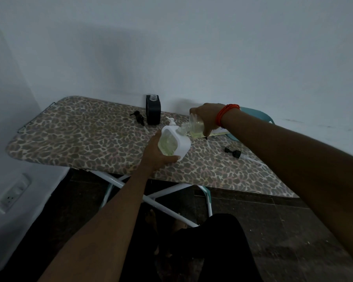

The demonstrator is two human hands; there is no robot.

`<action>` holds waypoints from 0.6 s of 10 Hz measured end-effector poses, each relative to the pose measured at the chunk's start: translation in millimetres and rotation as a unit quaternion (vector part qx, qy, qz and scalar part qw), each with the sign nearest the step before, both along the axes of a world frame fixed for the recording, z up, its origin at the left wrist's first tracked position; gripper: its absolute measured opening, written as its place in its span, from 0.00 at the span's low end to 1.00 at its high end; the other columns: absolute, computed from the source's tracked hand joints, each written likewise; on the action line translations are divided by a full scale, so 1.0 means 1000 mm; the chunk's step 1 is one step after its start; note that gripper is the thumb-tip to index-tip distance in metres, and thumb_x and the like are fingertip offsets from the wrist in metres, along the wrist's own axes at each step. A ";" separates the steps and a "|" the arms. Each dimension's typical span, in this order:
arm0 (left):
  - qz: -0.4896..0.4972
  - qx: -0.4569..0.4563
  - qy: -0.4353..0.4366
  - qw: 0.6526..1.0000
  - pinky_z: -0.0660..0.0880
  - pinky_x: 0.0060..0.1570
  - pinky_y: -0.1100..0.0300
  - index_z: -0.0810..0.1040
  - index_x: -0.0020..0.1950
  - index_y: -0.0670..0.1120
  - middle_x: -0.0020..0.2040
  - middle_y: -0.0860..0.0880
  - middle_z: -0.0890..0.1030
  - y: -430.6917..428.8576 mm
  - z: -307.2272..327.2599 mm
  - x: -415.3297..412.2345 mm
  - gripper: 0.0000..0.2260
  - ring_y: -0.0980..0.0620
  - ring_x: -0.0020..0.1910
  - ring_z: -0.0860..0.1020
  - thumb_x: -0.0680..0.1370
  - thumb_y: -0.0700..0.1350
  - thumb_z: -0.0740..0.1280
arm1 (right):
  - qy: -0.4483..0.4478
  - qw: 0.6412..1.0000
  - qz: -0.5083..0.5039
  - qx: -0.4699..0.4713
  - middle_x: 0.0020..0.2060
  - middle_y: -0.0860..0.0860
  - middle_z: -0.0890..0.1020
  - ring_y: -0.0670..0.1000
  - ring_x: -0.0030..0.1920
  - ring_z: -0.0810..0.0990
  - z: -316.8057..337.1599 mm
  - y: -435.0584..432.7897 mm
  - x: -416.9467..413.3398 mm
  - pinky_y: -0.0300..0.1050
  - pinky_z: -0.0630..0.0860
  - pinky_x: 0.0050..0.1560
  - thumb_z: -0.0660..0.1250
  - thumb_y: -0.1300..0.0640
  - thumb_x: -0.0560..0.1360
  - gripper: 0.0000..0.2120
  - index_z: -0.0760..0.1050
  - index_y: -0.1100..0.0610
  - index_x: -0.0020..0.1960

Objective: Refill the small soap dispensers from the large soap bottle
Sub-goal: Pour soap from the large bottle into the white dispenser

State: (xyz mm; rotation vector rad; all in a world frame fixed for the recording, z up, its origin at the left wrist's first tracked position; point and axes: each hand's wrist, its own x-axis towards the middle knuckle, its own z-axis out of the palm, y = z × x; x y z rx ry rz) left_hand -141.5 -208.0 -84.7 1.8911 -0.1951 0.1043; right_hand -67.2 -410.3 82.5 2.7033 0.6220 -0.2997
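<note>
Gripping the white dispenser (176, 142) in our left hand (158, 153), fingers wrapped round its lower side, we hold it tilted over the ironing board (80, 135). Our right hand (206, 117) grasps the large soap bottle (194, 127), tipped so that its open neck meets the dispenser's upper right corner. Yellowish soap shows in both. To pour well, we hold neck and opening together, raise the bottle's base slowly, and watch the level through the dispenser's clear face, stopping short of the brim so the pump fits. Just behind the white dispenser lies a white pump head (171, 120). Further behind, to the left, stands an open black dispenser (153, 110), probably next.
</note>
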 end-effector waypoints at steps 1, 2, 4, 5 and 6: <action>0.000 0.000 0.000 1.000 0.75 0.61 0.46 0.67 0.74 0.47 0.68 0.48 0.74 0.000 0.000 0.001 0.51 0.49 0.65 0.74 0.55 0.63 0.78 | 0.001 1.000 -0.008 0.006 0.55 0.53 0.78 0.56 0.53 0.78 0.000 0.001 0.001 0.53 0.79 0.48 0.81 0.52 0.62 0.41 0.65 0.49 0.69; 0.000 -0.003 -0.001 1.000 0.75 0.61 0.46 0.68 0.74 0.48 0.68 0.49 0.74 0.000 0.000 0.001 0.50 0.49 0.65 0.74 0.55 0.62 0.79 | 0.001 1.000 -0.028 0.013 0.60 0.55 0.77 0.59 0.57 0.78 0.000 0.002 0.002 0.56 0.79 0.55 0.81 0.52 0.64 0.44 0.63 0.50 0.74; 0.001 -0.003 -0.001 1.000 0.75 0.60 0.46 0.68 0.73 0.48 0.67 0.49 0.74 0.000 -0.001 0.000 0.50 0.50 0.64 0.74 0.55 0.62 0.79 | -0.002 0.999 -0.032 0.018 0.60 0.56 0.77 0.59 0.56 0.79 0.000 0.003 0.003 0.56 0.79 0.55 0.81 0.51 0.64 0.43 0.63 0.50 0.73; 0.003 -0.003 0.004 1.000 0.75 0.61 0.45 0.68 0.74 0.48 0.68 0.49 0.74 0.000 0.000 0.000 0.50 0.50 0.65 0.74 0.54 0.62 0.79 | -0.008 1.000 -0.023 0.012 0.59 0.55 0.77 0.58 0.55 0.78 0.000 0.002 0.002 0.54 0.78 0.52 0.81 0.50 0.64 0.43 0.63 0.51 0.73; -0.001 0.001 0.005 1.000 0.74 0.61 0.44 0.67 0.74 0.47 0.68 0.47 0.73 0.000 0.001 0.000 0.51 0.48 0.66 0.74 0.54 0.63 0.78 | -0.002 1.000 -0.013 0.010 0.56 0.54 0.78 0.57 0.53 0.78 0.003 0.003 -0.004 0.51 0.78 0.47 0.81 0.51 0.63 0.40 0.65 0.51 0.70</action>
